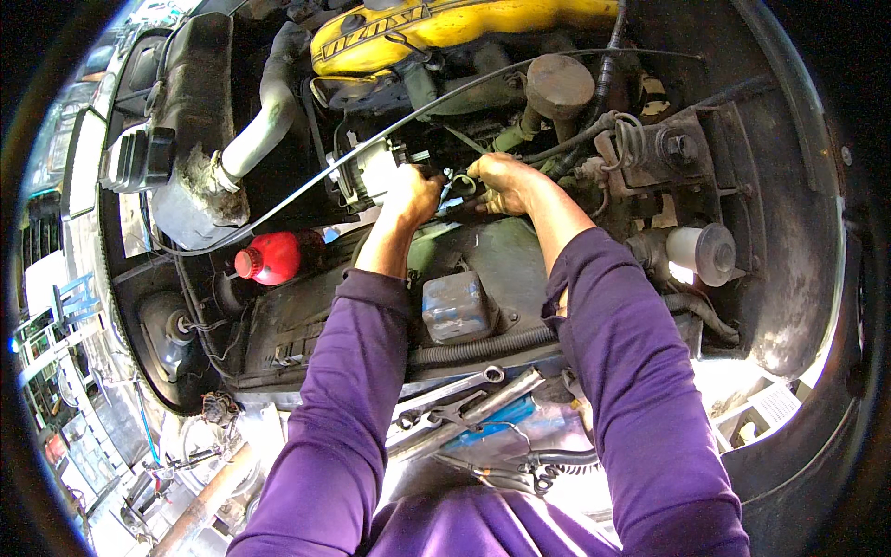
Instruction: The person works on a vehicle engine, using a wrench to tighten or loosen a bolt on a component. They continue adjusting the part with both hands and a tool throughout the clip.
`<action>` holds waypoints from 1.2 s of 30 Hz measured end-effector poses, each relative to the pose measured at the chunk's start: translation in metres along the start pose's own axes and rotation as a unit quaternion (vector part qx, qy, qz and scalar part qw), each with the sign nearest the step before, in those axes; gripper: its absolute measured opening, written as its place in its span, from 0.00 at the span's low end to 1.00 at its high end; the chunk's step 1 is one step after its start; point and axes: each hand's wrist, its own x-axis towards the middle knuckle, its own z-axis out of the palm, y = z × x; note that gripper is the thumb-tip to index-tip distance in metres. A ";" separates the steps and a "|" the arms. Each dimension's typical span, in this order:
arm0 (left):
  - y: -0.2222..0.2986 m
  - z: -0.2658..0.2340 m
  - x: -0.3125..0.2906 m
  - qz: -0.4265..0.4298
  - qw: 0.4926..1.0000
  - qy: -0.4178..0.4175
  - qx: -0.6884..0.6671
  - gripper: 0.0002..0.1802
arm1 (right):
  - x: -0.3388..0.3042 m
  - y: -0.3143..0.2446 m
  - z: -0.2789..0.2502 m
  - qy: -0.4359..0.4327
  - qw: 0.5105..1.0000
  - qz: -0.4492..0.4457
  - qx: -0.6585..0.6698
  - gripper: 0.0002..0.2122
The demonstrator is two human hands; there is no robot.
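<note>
Silver engine part (378, 169) beside the left hand (418, 193), right hand (502, 184) near, cannot tell if either grip is clamped, yellow cover (483, 28) beyond.

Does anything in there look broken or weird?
The blue box near the middle looks odd: its paint is patchy and grimy, as if worn. A long grey cable or rod arches across the upper picture, maybe loose, but I can't tell. I see no clear spill.
</note>
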 end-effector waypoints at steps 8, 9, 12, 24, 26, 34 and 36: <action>0.011 -0.010 -0.011 0.113 0.987 -0.025 0.107 0.16 | 0.013 0.004 -0.003 0.027 0.999 -0.027 0.010 0.07; 0.013 -0.010 -0.011 0.121 0.983 -0.016 0.138 0.16 | 0.012 0.004 -0.003 0.012 0.999 -0.027 0.023 0.07; 0.017 -0.009 -0.013 0.151 0.965 0.011 0.213 0.15 | 0.007 0.002 0.000 0.005 0.998 -0.025 0.048 0.07; 0.016 0.003 -0.014 0.144 0.955 0.045 0.254 0.16 | 0.024 0.009 0.002 0.164 0.973 -0.080 -0.139 0.20; 0.020 0.003 -0.016 0.143 0.957 0.035 0.251 0.16 | 0.030 0.009 0.000 0.195 0.963 -0.090 -0.162 0.21; 0.036 0.000 -0.025 0.193 0.939 0.087 0.271 0.15 | 0.023 0.005 0.002 0.223 0.962 -0.134 -0.082 0.22; 0.035 -0.001 -0.024 0.181 0.948 0.079 0.248 0.17 | 0.021 0.004 0.002 0.244 0.954 -0.121 -0.122 0.21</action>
